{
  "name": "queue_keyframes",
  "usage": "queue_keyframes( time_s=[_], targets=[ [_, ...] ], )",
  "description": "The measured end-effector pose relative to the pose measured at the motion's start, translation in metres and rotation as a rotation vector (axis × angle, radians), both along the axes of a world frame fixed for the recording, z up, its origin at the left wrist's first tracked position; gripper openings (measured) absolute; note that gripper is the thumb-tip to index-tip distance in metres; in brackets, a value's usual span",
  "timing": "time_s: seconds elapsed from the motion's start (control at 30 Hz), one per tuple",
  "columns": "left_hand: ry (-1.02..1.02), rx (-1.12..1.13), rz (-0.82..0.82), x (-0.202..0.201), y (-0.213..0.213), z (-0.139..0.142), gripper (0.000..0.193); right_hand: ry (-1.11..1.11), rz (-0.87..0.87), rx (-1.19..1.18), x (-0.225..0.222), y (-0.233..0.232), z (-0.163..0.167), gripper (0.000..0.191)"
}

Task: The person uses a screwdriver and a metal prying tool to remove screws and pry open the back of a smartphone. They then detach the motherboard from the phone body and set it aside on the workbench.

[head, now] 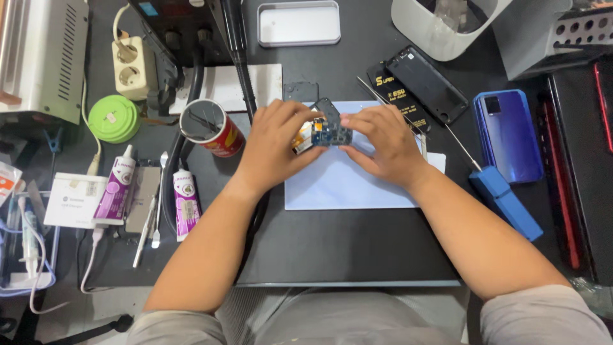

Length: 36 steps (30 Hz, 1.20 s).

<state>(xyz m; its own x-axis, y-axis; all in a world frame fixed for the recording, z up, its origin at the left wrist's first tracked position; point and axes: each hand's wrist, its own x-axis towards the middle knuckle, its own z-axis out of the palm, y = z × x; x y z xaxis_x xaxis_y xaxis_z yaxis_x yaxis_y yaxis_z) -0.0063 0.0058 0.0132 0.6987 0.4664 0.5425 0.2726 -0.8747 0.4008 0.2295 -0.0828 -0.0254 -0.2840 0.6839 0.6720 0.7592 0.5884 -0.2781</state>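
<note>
**Small circuit board held between both hands**

Left hand (276, 148) and right hand (381, 144) each have their grip pinched on the blue circuit board (331, 132), raised just above a pale blue work mat (345, 182) on the black desk (345, 246). The board looks light, thin, stiff and fragile; its bare edges seem the safest hold. An orange flex strip hangs at its left.

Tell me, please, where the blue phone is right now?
In the head view, the blue phone lies face down at the right of the table, beyond the right hand, between the black phone back and the blue-handled tool.
</note>
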Motion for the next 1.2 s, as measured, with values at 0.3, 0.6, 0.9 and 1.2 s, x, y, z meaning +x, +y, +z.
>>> queue_keyframes(
  time_s=[0.3, 0.6, 0.9, 1.2],
  targets=[
    [0.008, -0.051, -0.014, 0.002, -0.005, -0.003, 0.049, 0.039, 0.035, -0.026, -0.001, -0.002, -0.001, 0.06],
    [0.059, -0.001, -0.027, 0.0, 0.003, -0.005, 0.049, 0.047, 0.018, -0.025, -0.002, 0.001, -0.002, 0.061],
    [0.099, 0.03, -0.026, -0.003, 0.009, -0.005, 0.047, 0.062, 0.042, -0.039, -0.005, 0.006, -0.005, 0.062],
    [0.105, 0.003, -0.023, -0.003, 0.008, -0.005, 0.045, 0.056, 0.041, -0.037, -0.007, 0.004, -0.003, 0.062]
  ],
)
